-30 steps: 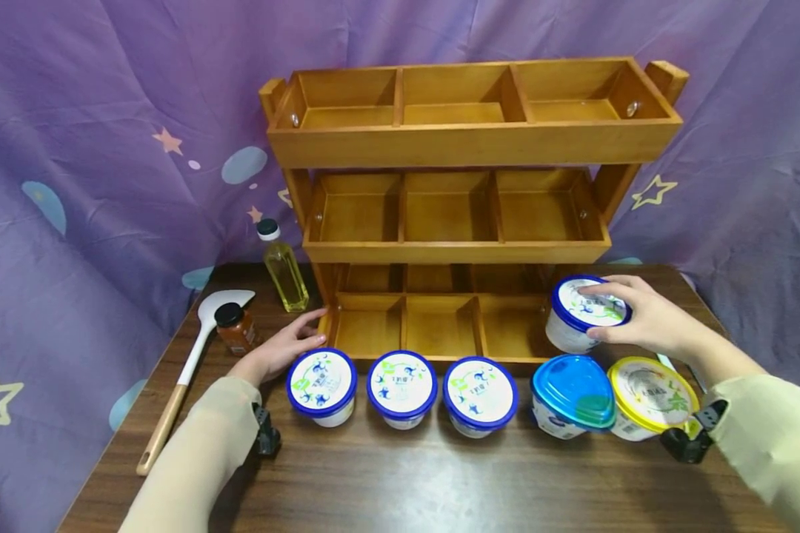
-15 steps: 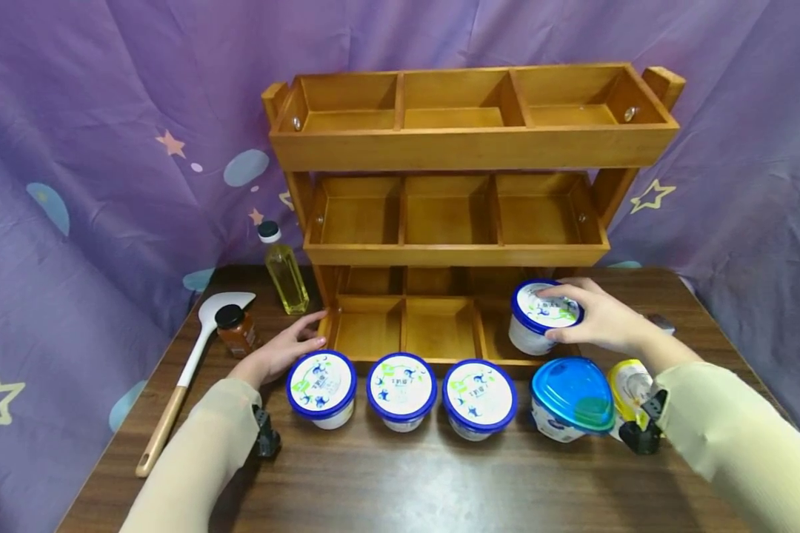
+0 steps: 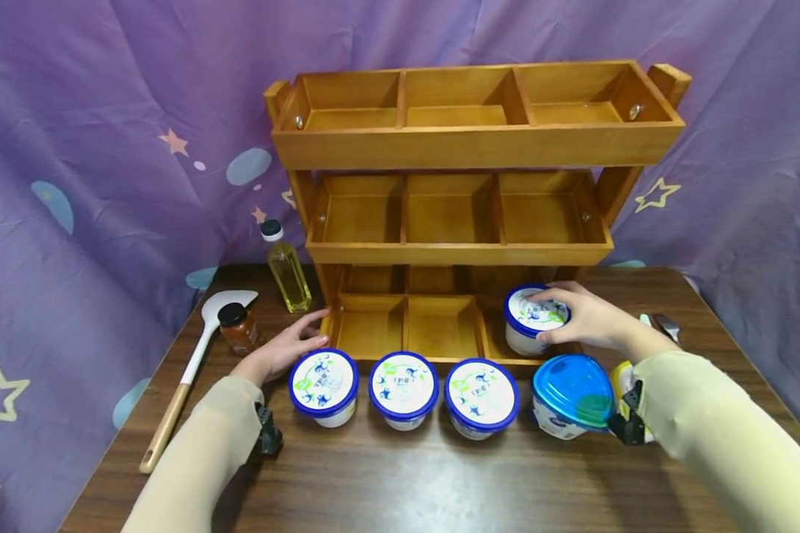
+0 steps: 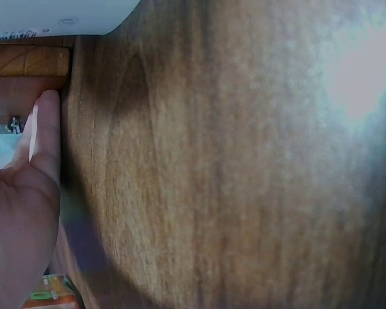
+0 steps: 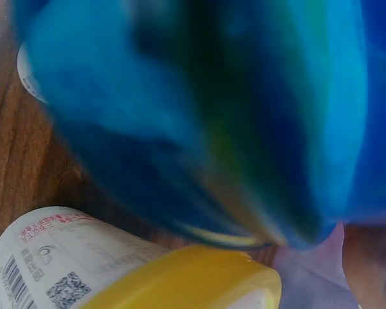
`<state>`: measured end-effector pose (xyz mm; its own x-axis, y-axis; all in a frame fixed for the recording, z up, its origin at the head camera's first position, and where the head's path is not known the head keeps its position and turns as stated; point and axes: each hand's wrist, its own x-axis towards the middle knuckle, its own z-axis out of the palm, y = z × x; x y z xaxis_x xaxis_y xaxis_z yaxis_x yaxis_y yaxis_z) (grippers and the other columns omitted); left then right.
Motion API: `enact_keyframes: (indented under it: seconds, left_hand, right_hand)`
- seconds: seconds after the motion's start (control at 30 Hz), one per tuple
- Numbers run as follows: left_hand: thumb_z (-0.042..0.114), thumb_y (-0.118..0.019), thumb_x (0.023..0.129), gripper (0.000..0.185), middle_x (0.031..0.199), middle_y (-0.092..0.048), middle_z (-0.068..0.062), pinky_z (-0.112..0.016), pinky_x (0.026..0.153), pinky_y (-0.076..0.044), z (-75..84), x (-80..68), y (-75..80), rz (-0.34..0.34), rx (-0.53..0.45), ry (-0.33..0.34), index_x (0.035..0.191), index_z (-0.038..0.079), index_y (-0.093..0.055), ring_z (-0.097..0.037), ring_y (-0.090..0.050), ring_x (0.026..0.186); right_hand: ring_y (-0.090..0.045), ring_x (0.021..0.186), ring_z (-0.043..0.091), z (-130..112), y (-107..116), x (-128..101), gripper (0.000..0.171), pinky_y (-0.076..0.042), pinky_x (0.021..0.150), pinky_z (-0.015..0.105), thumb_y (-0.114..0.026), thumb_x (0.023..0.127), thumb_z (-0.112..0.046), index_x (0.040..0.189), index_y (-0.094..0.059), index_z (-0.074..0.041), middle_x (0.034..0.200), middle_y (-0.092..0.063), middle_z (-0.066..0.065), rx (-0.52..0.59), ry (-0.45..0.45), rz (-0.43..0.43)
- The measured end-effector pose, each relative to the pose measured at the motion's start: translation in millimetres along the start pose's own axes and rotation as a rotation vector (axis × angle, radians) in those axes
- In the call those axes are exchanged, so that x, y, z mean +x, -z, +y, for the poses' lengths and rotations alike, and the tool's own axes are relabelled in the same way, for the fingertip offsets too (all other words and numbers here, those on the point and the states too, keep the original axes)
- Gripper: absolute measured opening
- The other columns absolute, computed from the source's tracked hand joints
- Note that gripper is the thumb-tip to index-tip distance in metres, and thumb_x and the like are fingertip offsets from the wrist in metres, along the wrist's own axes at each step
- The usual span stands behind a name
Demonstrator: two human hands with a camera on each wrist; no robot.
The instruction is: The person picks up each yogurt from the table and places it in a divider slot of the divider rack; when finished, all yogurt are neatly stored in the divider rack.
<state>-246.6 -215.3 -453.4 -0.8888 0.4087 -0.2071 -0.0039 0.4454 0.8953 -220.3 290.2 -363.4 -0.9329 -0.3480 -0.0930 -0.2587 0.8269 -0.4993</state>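
My right hand (image 3: 581, 317) grips a white tub with a blue-rimmed lid (image 3: 537, 311) from above, thumb at the near side and fingers over the lid. The tub is at the bottom tier's right compartment, low over its front board. My left hand (image 3: 287, 351) rests with extended fingers against the left end of the wooden rack (image 3: 440, 255); in the left wrist view its fingers (image 4: 48, 122) touch the rack's side. Three similar tubs stand in a row before the rack: left tub (image 3: 323, 381), middle tub (image 3: 403, 385), right tub (image 3: 481, 392).
A blue-lidded tub (image 3: 573, 389) and a yellow-lidded tub (image 5: 180, 283) stand at right, under my right forearm. Metal utensils (image 3: 667, 326) lie behind them. At left are an oil bottle (image 3: 289, 274), a brown jar with a black lid (image 3: 238, 329) and a white spatula (image 3: 190, 363).
My right hand has carried the tub leftward from beside the rack to the bottom right compartment, then slightly lower. My left hand has stayed at the rack's side.
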Motion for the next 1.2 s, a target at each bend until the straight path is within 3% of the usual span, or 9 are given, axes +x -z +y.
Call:
enact_keyframes:
  seconds: [0.23, 0.6, 0.73, 0.8, 1.0, 1.2]
  left_hand:
    - [0.023, -0.054, 0.096, 0.064, 0.133, -0.036, -0.031, -0.053, 0.098, -0.032, -2.0, 2.9, 0.3, -0.004, -0.021, 0.003, 0.149, 0.011, -0.021, -0.042, -0.034, 0.123]
    - [0.031, -0.056, 0.095, 0.066, 0.135, -0.037, -0.028, -0.051, 0.099, -0.032, 0.7, 0.0, -1.5, -0.013, 0.001, -0.01, 0.15, 0.016, -0.022, -0.038, -0.036, 0.124]
    - [0.028, -0.055, 0.095, 0.066, 0.135, -0.036, -0.029, -0.051, 0.099, -0.033, 0.7, 0.5, -1.1, -0.011, -0.01, -0.017, 0.15, 0.014, -0.021, -0.039, -0.035, 0.125]
    - [0.024, -0.054, 0.096, 0.064, 0.135, -0.036, -0.03, -0.052, 0.099, -0.032, 8.9, -3.2, -1.3, -0.016, -0.011, -0.017, 0.15, 0.012, -0.02, -0.04, -0.035, 0.125]
    - [0.032, -0.055, 0.095, 0.065, 0.135, -0.038, -0.026, -0.051, 0.099, -0.033, 2.9, 0.8, -1.0, -0.015, 0.014, -0.004, 0.149, 0.017, -0.023, -0.038, -0.037, 0.124]
    - [0.033, -0.056, 0.094, 0.066, 0.134, -0.039, -0.026, -0.05, 0.097, -0.036, -2.6, 0.3, 0.3, -0.006, 0.02, -0.005, 0.149, 0.018, -0.024, -0.037, -0.038, 0.123]
  right_hand:
    - [-0.033, 0.12, 0.051, 2, -5, 2, 0.071, -0.029, 0.092, 0.066, -0.077, 0.071, -0.048, 0.129, -0.054, -0.013, 0.141, -0.024, 0.031, -0.024, -0.009, -0.022]
    - [-0.038, 0.115, 0.049, 4, -13, 0, 0.074, -0.031, 0.09, 0.066, -0.075, 0.072, -0.052, 0.131, -0.051, -0.014, 0.138, -0.026, 0.031, -0.016, -0.045, -0.032]
    - [-0.037, 0.117, 0.05, 3, -11, -1, 0.074, -0.03, 0.091, 0.067, -0.073, 0.074, -0.053, 0.132, -0.049, -0.015, 0.139, -0.026, 0.03, -0.004, -0.049, -0.058]
    - [-0.036, 0.118, 0.05, 3, -9, -1, 0.075, -0.029, 0.092, 0.067, -0.071, 0.075, -0.055, 0.134, -0.047, -0.015, 0.14, -0.025, 0.03, -0.005, -0.054, -0.064]
    - [-0.027, 0.125, 0.052, 6, -2, -9, 0.074, -0.025, 0.094, 0.068, -0.067, 0.081, -0.052, 0.138, -0.044, -0.011, 0.144, -0.021, 0.031, 0.006, -0.032, -0.028]
    - [-0.038, 0.121, 0.049, 10, 8, -21, 0.072, -0.032, 0.091, 0.065, -0.065, 0.084, -0.049, 0.139, -0.042, -0.01, 0.14, -0.029, 0.029, 0.007, -0.02, -0.009]
